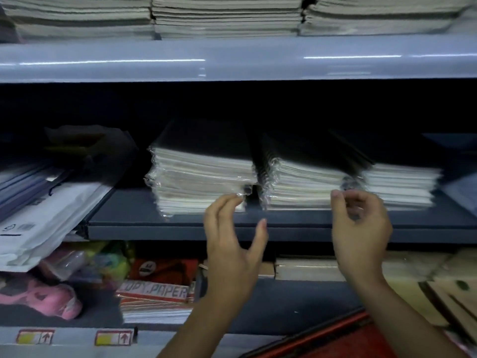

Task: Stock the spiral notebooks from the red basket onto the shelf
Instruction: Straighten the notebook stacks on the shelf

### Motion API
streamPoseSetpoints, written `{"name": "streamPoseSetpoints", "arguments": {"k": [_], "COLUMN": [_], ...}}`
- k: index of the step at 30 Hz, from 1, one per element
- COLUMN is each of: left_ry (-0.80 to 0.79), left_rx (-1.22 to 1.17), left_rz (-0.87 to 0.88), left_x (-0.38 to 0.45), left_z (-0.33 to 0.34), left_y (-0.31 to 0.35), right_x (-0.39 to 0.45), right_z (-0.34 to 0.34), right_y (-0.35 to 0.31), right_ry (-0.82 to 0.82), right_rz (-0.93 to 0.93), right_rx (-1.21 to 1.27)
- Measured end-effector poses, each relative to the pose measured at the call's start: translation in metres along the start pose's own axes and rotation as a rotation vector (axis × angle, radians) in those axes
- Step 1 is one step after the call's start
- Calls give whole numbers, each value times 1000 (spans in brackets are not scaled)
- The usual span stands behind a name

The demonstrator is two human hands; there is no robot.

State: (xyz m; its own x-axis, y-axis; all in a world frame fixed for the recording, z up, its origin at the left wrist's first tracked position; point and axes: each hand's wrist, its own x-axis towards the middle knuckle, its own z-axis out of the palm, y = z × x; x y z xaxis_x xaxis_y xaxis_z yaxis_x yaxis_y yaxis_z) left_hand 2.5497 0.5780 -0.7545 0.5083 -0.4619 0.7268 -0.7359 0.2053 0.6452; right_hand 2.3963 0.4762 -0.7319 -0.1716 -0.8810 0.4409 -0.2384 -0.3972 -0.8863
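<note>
Up close at the grey middle shelf (165,223). Three stacks of plastic-wrapped spiral notebooks sit side by side on it: left stack (204,177), middle stack (304,184), right stack (402,187). Dark covers on top, pale page edges facing out. Black spiral binding visible in the narrow gap between left and middle stacks.

Left hand (232,244) raised in front of the shelf edge, fingers spread; fingertips (236,198) at the lower right corner of the left stack, seemingly touching the wrap, though blur makes contact uncertain. Thumb stands apart, holding nothing.

Right hand (361,228) raised before the middle stack's right end, fingers loosely curled, thumb up. Something crinkled and clear, possibly wrap, shows near its fingers; cannot tell whether it is pinched.

Red basket (343,339) at bottom edge, between and below the forearms; contents not readable.

Upper shelf (232,63) carries more pale paper stacks (227,16). Left of the notebooks, white padded envelopes (46,223) lean. Lower shelf: pack marked "PAPER" (154,293), pink item (51,298), brown cardboard goods (438,293).
</note>
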Motion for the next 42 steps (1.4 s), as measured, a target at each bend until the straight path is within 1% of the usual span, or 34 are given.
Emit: {"name": "streamPoseSetpoints", "arguments": {"k": [2, 5, 7, 11, 14, 18, 20, 24, 27, 31, 33, 34, 36, 37, 38, 39, 40, 42], "left_ry": [-106, -263, -277, -251, -211, -200, -202, -221, -219, -207, -138, -65, 115, 172, 186, 163, 109, -56], "left_rx": [-59, -58, -9, -21, 47, -18, -23, -66, -78, -69, -64, -71, -64, -55, -60, -77, -103, -171], "left_rz": [-104, -266, -321, -410, -390, -321, -324, -374, -406, -403, -408, -419, -401, -347, -285, -229, -190, -170], "left_x": [1, 4, 8, 24, 27, 27, 28, 30, 31, 31, 23, 16, -6, -17, -28, -38, -45, -48], "left_z": [24, 50, 62, 75, 79, 78, 79, 78, 78, 79, 81, 82, 85, 89, 95, 103, 112, 131], "left_y": [15, 24, 21, 18, 11, 12, 10, 3, 3, 2, 6, 10, 27, 39, 49, 58, 68, 83], "right_x": [14, 24, 29, 36, 39, 44, 44, 42, 38, 29, 29, 29, 30, 33, 38, 46, 55, 76], "right_z": [-6, -3, 1, 8, 12, 17, 18, 14, 8, 4, -3, -9, -30, -42, -54, -66, -78, -99], "right_y": [11, 19, 24, 32, 33, 34, 35, 34, 32, 30, 30, 29, 31, 34, 39, 45, 52, 68], "right_ry": [-73, -238, -268, -227, -150, -94, -104, -180, -191, -206, -221, -197, -60, 28, 95, 135, 154, 150], "right_rz": [91, 106, 97, 74, 74, 56, 58, 56, 54, 35, 59, 58, -29, -90, -128, -128, -102, -6], "right_rx": [2, -17, -26, -54, -24, -29, -28, -65, -40, 13, 34, 33, 6, -14, -27, -36, -41, -40]}}
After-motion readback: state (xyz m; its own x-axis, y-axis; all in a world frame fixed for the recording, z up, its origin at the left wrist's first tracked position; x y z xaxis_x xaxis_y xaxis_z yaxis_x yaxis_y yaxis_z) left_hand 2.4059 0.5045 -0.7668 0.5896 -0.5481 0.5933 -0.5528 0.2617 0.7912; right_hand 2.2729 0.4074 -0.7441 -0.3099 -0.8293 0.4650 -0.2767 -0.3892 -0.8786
